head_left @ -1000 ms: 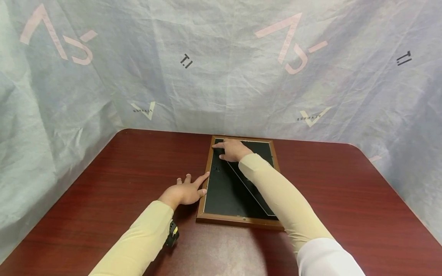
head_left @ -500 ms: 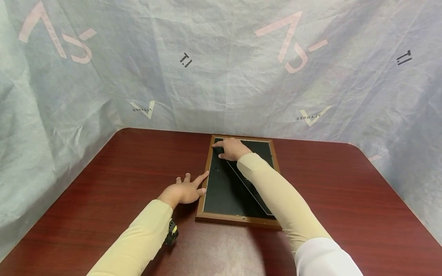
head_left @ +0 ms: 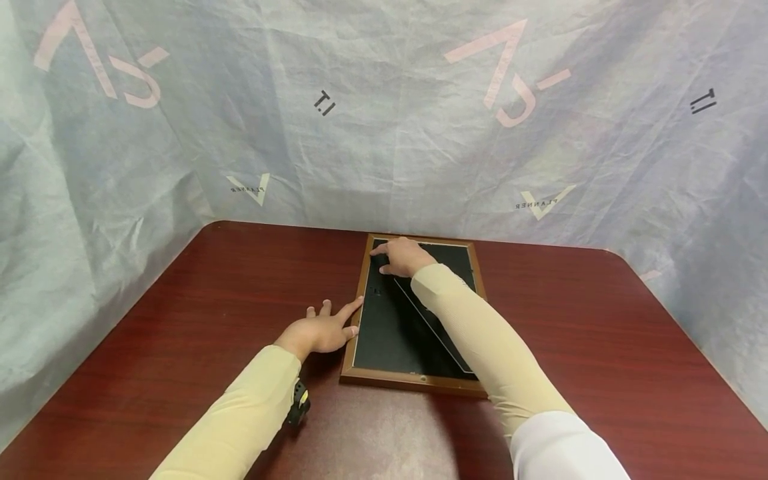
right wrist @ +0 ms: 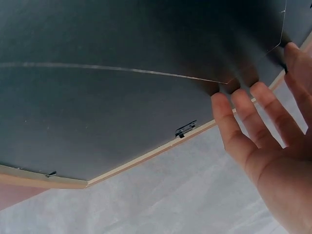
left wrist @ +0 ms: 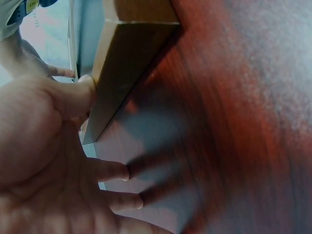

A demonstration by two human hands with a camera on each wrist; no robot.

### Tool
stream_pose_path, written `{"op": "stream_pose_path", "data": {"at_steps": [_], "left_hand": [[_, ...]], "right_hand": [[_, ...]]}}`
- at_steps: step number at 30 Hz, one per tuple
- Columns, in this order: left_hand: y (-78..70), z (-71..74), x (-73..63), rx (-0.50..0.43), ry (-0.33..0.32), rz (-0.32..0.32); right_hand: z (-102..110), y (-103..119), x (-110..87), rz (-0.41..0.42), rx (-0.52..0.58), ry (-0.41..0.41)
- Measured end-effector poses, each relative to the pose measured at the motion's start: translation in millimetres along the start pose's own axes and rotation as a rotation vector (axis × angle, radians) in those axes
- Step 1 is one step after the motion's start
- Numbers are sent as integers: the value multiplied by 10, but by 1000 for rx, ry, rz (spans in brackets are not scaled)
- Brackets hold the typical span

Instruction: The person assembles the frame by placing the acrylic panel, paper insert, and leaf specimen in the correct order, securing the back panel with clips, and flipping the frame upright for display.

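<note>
A picture frame [head_left: 390, 380] lies back side up, with a brown wooden rim and a black backing board [head_left: 384, 340]. My left hand [head_left: 321, 332] lies spread on the table at its left side, thumb and index finger touching the rim. In the left wrist view, the thumb [left wrist: 80, 95] rests against the rim's edge. My right hand [head_left: 403, 257] reaches across the board; its index finger touches near the upper left corner. The right wrist view shows its fingertips [right wrist: 222, 102] on or just over the board, near a small metal hanger [right wrist: 185, 128].
A dark red wooden table [head_left: 240, 280] bears the frame. Behind it hangs a grey printed cloth [head_left: 384, 133]. A small bent metal tab [right wrist: 50, 174] sits at the rim. A black device [head_left: 299, 403] is strapped at my left wrist.
</note>
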State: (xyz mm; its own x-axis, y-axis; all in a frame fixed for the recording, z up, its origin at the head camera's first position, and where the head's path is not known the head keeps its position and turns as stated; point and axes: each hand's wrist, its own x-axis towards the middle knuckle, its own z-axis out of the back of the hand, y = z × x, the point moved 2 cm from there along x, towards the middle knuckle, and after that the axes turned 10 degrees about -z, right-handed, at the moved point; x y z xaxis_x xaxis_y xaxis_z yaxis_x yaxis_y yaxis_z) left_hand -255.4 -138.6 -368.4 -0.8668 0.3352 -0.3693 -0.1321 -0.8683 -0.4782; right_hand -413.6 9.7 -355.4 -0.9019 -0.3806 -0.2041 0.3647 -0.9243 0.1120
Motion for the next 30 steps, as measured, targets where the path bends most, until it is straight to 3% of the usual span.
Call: {"op": "stream_pose_path", "data": {"at_steps": [8, 30], "left_hand": [[-14, 2, -6, 7, -5, -5], [-2, -12, -2, -18, 0, 7]], "right_hand": [[-5, 0, -3, -5, 7, -5], [-15, -1, -3, -88, 120, 104]]}}
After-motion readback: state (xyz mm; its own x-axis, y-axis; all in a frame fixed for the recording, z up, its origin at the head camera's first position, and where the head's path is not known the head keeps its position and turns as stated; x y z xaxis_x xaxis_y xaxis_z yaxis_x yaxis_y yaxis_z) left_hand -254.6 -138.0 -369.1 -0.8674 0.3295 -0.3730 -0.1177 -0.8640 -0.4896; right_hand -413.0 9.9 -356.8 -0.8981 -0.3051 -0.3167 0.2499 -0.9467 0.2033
